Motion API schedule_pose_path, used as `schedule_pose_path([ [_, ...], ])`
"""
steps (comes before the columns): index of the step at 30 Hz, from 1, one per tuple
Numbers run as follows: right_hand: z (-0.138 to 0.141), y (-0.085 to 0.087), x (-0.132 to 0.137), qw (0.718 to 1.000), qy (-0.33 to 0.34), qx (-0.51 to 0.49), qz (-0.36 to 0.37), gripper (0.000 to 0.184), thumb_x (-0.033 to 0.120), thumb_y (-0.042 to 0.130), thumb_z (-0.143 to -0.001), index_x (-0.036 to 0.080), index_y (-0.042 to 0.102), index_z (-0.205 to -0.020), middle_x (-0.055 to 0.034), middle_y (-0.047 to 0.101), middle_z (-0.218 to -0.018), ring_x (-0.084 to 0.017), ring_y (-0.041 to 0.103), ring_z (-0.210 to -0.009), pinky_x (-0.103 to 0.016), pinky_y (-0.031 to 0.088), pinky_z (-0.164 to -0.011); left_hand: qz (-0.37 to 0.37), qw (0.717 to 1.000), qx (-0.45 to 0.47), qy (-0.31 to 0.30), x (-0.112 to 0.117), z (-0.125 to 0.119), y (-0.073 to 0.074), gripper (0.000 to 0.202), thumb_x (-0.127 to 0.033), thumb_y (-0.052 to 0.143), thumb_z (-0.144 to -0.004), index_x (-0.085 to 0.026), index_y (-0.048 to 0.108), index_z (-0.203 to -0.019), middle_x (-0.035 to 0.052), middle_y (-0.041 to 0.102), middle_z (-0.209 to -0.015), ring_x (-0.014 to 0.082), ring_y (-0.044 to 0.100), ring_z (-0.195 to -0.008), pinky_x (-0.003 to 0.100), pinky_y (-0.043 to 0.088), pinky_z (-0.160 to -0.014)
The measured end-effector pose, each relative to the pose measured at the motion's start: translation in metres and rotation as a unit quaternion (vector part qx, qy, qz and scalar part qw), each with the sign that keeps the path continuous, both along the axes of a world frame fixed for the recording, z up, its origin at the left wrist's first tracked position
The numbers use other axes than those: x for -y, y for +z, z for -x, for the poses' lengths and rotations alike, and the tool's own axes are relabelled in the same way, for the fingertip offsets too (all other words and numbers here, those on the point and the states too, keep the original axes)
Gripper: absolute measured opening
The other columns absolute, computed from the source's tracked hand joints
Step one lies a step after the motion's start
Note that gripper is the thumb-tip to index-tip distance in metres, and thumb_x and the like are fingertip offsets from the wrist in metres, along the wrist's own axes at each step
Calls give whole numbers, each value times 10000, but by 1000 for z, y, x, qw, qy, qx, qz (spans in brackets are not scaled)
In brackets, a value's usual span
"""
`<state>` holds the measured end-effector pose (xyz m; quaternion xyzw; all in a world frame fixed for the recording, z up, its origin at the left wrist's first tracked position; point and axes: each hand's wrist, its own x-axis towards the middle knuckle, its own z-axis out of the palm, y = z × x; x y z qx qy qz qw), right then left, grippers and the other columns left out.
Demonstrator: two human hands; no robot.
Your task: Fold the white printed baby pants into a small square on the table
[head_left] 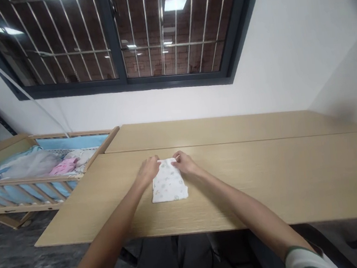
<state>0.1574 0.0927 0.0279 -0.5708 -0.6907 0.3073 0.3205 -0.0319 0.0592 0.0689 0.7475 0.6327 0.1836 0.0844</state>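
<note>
A small white folded garment (169, 186) with a faint printed pattern lies flat on the light wooden table (267, 175). My left hand (149, 169) rests at the garment's far left corner, fingers curled down onto the cloth. My right hand (184, 162) is at the far right corner, its fingers pinched on the cloth's top edge. Both forearms reach in from the near edge of the table.
A wooden baby crib (41, 175) with blue lining stands to the left of the table, holding a pink garment (63, 166) and pale cloths. A barred dark window (122, 37) fills the wall behind. A second tabletop (229, 126) adjoins behind.
</note>
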Motion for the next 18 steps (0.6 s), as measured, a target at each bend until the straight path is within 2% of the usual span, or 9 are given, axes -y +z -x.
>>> schedule_pose_path([
  [3, 1, -11, -3, 998, 2, 57, -12, 305, 214, 638, -867, 150, 586, -1160, -91, 682, -1006, -231, 643, -929, -358, 524, -829, -21, 998, -35, 42, 14, -13, -16, 277, -217, 509, -972, -109, 637, -1193, 209, 650, -1254, 315, 583, -1185, 391, 445, -962],
  [5, 0, -7, 7, 992, 23, 87, -90, 459, 282, 594, -921, 121, 518, -1344, -180, 617, -1269, -287, 588, -1171, -452, 469, -1011, -43, 996, -52, 56, 44, -22, -27, 361, -264, 464, -995, -85, 586, -1284, 233, 580, -1357, 350, 530, -1250, 446, 426, -1006],
  [7, 2, 2, 25, 970, 102, 127, -179, 594, 364, 533, -979, 123, 394, -1503, -214, 464, -1493, -314, 445, -1379, -500, 353, -1146, -65, 994, -67, 48, 83, -32, -43, 436, -326, 430, -1009, -72, 553, -1342, 230, 557, -1394, 365, 529, -1245, 478, 430, -1013],
  [8, 3, 6, 35, 955, 166, 143, -202, 619, 403, 502, -1002, 148, 355, -1547, -195, 393, -1568, -312, 382, -1440, -500, 309, -1183, -96, 992, -78, 37, 102, -38, -52, 466, -358, 425, -1009, -73, 553, -1354, 226, 556, -1404, 371, 530, -1247, 489, 435, -1014],
  [10, 9, 13, 54, 919, 306, 158, -191, 593, 461, 437, -1040, 244, 339, -1583, -98, 294, -1656, -280, 300, -1507, -469, 257, -1224, -142, 985, -94, 26, 136, -47, -73, 498, -390, 430, -1001, -67, 565, -1355, 227, 570, -1395, 386, 511, -1287, 500, 447, -1015],
  [12, 17, 12, 68, 881, 418, 163, -151, 551, 484, 372, -1065, 315, 340, -1588, -14, 255, -1679, -231, 256, -1536, -417, 220, -1248, -158, 981, -109, 28, 156, -52, -90, 513, -414, 440, -993, -34, 616, -1290, 253, 614, -1321, 403, 530, -1270, 521, 454, -1016],
  [13, 20, 8, 72, 866, 453, 167, -130, 540, 485, 338, -1076, 318, 341, -1589, 0, 259, -1676, -210, 240, -1543, -395, 201, -1257, -157, 981, -112, 27, 161, -53, -97, 519, -428, 448, -990, -22, 644, -1248, 263, 641, -1268, 406, 557, -1234, 533, 456, -1016],
  [15, 24, -3, 71, 850, 484, 180, -101, 538, 484, 292, -1087, 293, 360, -1585, -9, 278, -1666, -192, 220, -1549, -384, 169, -1267, -153, 982, -107, 16, 163, -52, -106, 520, -449, 469, -981, -26, 681, -1196, 262, 676, -1191, 402, 604, -1166, 550, 457, -1021],
  [18, 22, -20, 48, 862, 453, 206, -101, 529, 499, 316, -1080, 305, 395, -1567, -9, 268, -1662, -212, 219, -1550, -438, 135, -1275, -161, 983, -88, 9, 159, -48, -110, 513, -423, 483, -974, -44, 648, -1278, 267, 632, -1312, 406, 566, -1258, 553, 442, -1055],
])
